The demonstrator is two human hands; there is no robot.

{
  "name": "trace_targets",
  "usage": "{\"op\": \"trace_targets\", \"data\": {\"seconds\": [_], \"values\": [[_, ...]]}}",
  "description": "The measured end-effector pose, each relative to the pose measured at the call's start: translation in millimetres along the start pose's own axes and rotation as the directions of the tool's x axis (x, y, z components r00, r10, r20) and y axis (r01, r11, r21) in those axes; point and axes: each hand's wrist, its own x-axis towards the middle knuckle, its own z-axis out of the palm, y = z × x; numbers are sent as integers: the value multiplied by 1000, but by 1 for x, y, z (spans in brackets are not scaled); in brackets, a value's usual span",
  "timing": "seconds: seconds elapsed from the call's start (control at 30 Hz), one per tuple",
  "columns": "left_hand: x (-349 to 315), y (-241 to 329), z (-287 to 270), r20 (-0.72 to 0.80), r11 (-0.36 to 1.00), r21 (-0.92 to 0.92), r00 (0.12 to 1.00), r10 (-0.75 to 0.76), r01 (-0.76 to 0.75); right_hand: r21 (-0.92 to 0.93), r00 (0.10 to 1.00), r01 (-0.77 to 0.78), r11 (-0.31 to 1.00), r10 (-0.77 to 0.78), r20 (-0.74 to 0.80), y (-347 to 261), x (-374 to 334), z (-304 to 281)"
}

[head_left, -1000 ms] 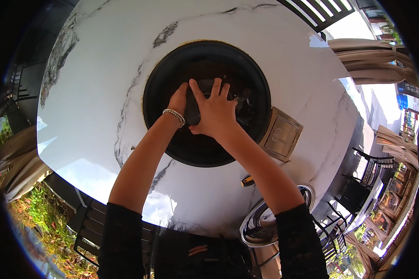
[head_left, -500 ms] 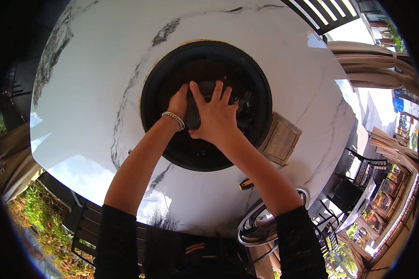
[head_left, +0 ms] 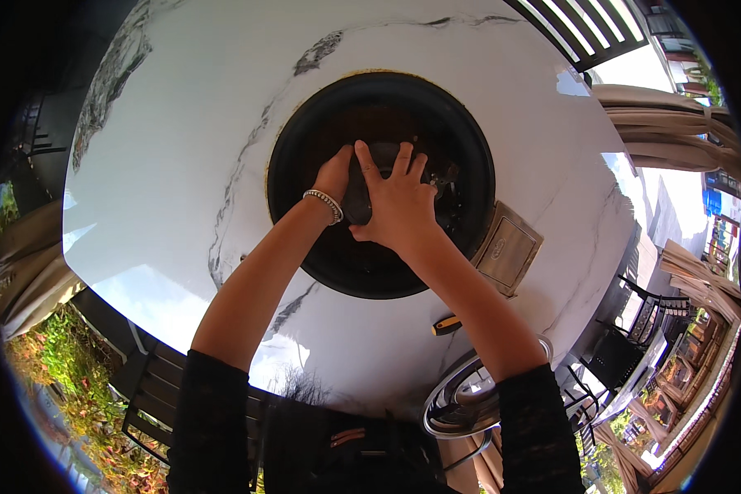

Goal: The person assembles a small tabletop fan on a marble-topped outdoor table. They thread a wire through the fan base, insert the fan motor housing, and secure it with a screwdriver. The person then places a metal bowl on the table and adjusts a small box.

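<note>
A round black well (head_left: pixel 286 177) is set into the marble-patterned tabletop. Inside it, both hands are around a dark, roundish piece (head_left: pixel 356 196) near the middle; my fingers and the dark interior hide most of its shape. At its left edge my left hand (head_left: pixel 333 174), with a beaded bracelet at the wrist, is closed against it. Over its right side my right hand (head_left: pixel 399 207) is curved, with thumb and fingers spread around its edge. Small shiny bits (head_left: pixel 445 177) show in the well just right of my right hand.
A square metal panel (head_left: pixel 509 251) is set in the table right of the well. Near my right forearm lie a yellow-and-black handle (head_left: pixel 447 325) and a shiny round metal lid or tray (head_left: pixel 449 407). A slatted chair (head_left: pixel 584 33) stands at the far right.
The table and both hands sit slightly farther right in the picture, as the view has shifted. Both hands keep nearly the same hold on the dark piece.
</note>
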Motion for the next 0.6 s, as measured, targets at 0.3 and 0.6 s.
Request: {"op": "trace_targets", "data": {"seconds": [0.3, 0.6], "values": [[24, -19, -16, -20, 919, 349, 980, 200, -181, 201, 980, 144, 969, -113, -161, 44, -14, 9], [11, -13, -5, -96, 981, 86, 978, 183, -175, 121, 944, 216, 969, -175, -281, 49, -21, 28]]}}
